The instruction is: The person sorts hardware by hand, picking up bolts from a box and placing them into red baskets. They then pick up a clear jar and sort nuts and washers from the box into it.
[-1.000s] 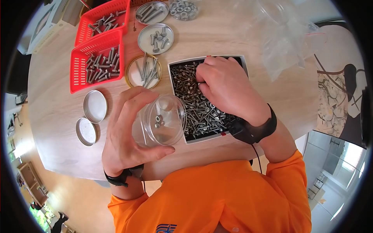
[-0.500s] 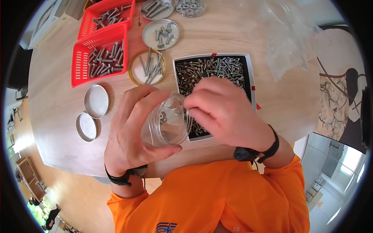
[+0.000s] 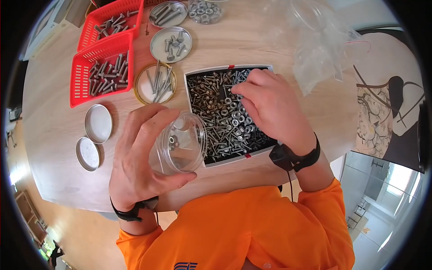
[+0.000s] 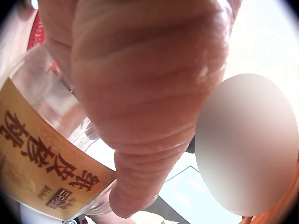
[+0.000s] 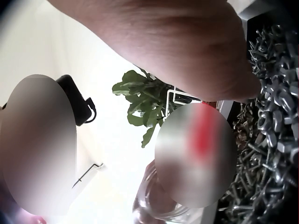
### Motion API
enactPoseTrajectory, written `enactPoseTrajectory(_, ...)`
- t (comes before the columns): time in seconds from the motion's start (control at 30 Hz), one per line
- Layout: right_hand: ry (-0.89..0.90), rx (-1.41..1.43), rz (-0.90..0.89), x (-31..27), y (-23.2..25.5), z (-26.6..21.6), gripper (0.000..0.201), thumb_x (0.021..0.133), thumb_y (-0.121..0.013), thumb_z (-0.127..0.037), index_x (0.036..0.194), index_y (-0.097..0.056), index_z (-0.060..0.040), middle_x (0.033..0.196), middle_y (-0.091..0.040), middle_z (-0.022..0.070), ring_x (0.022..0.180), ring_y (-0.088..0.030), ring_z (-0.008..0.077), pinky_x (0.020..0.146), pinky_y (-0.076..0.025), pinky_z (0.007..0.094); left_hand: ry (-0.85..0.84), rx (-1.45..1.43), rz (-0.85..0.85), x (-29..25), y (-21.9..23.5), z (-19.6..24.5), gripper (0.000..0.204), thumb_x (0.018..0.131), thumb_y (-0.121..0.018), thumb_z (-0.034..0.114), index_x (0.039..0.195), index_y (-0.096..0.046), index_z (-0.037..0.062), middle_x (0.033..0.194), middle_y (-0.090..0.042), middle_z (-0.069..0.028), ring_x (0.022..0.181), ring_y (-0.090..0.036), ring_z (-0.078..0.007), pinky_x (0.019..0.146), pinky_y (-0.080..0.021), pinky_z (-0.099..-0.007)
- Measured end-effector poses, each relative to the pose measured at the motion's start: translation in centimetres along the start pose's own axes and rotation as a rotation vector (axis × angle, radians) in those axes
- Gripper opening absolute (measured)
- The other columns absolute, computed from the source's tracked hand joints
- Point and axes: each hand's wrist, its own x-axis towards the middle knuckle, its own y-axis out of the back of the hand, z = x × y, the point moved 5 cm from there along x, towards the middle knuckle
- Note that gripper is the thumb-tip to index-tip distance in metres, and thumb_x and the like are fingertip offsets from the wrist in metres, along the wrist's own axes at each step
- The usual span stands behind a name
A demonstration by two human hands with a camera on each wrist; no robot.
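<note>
From the head view I see my left hand [image 3: 139, 157] wrapped around the clear jar [image 3: 180, 144]; its orange label [image 4: 42, 172] shows only at the wrist. My right hand [image 3: 270, 105] digs curled fingers into the screw tray [image 3: 193, 74], grasp unclear

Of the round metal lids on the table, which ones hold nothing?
The two bare lids left of the left hand. The three further back hold fasteners: long screws, short bolts, more bolts.
</note>
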Motion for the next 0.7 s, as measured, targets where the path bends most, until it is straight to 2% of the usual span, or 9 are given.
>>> enactPoseTrajectory(0.07,-0.011,-0.124,-0.012,0.2,-0.3,0.4,0.023,0.082,-0.073,0.000,0.103,-0.071,-0.0063,0.091,-0.063,0.0083,0.091,-0.062,0.0312,0.077,-0.051,0.0419,0.004,-0.013,0.016,0.1,0.0,0.1,0.099,0.060,-0.095,0.051,0.137,-0.058,0.0002,0.132,-0.059,-0.0225,0.119,-0.062,-0.0405,0.100,-0.051,-0.0474)
enactPoseTrajectory(0.17,0.008,-0.127,-0.022,0.4,-0.1,0.4,0.022,0.082,-0.074,0.000,0.103,-0.069,-0.0062,0.090,-0.063,0.0081,0.088,-0.064,0.0303,0.075,-0.052,0.0408,0.017,-0.051,0.044,0.2,0.2,0.4,0.094,0.060,-0.096,0.044,0.136,-0.060,0.0044,0.130,-0.060,-0.0196,0.116,-0.061,-0.0401,0.097,-0.052,-0.0481)
enactPoseTrajectory(0.27,-0.142,0.183,-0.029,0.1,0.4,0.6,0.012,0.085,-0.072,-0.005,0.094,-0.066,-0.0076,0.089,-0.063,0.0097,0.087,-0.064,0.0334,0.075,-0.050,0.0440,0.010,-0.055,0.039,0.2,0.2,0.3,0.094,0.060,-0.096,0.045,0.137,-0.060,0.0042,0.131,-0.060,-0.0198,0.117,-0.061,-0.0402,0.098,-0.051,-0.0484)
enactPoseTrajectory(0.37,-0.223,0.549,-0.056,-0.2,1.2,-2.0,0.010,0.087,-0.071,-0.004,0.093,-0.064,-0.0065,0.087,-0.065,0.0111,0.084,-0.065,0.0353,0.074,-0.052,0.0431,0.010,-0.060,0.034,0.2,0.1,0.3,0.094,0.061,-0.095,0.046,0.137,-0.060,0.0039,0.131,-0.059,-0.0199,0.117,-0.061,-0.0404,0.098,-0.051,-0.0487)
enactPoseTrajectory(0.47,-0.032,0.648,-0.104,-0.1,0.9,-4.9,0.010,0.087,-0.070,-0.003,0.095,-0.065,-0.0059,0.087,-0.066,0.0114,0.083,-0.065,0.0348,0.074,-0.053,0.0416,0.014,-0.061,0.033,0.3,0.0,0.3,0.094,0.061,-0.095,0.045,0.137,-0.060,0.0035,0.131,-0.059,-0.0201,0.117,-0.060,-0.0407,0.098,-0.051,-0.0489)
enactPoseTrajectory(0.57,-0.015,0.485,0.013,-0.2,0.8,-3.5,0.014,0.085,-0.071,-0.003,0.099,-0.068,-0.0062,0.087,-0.064,0.0104,0.084,-0.064,0.0338,0.074,-0.052,0.0427,0.009,-0.055,0.034,0.2,0.3,0.4,0.093,0.061,-0.095,0.045,0.136,-0.060,0.0032,0.130,-0.059,-0.0204,0.117,-0.060,-0.0409,0.098,-0.051,-0.0488)
enactPoseTrajectory(0.7,0.058,0.133,-0.103,-1.1,0.4,-1.7,0.021,0.081,-0.072,-0.002,0.101,-0.070,-0.0078,0.087,-0.058,0.0085,0.085,-0.061,0.0321,0.073,-0.049,0.0445,-0.002,-0.054,0.045,0.2,0.2,0.4,0.093,0.061,-0.095,0.043,0.137,-0.060,0.0030,0.131,-0.060,-0.0201,0.117,-0.060,-0.0407,0.098,-0.051,-0.0488)
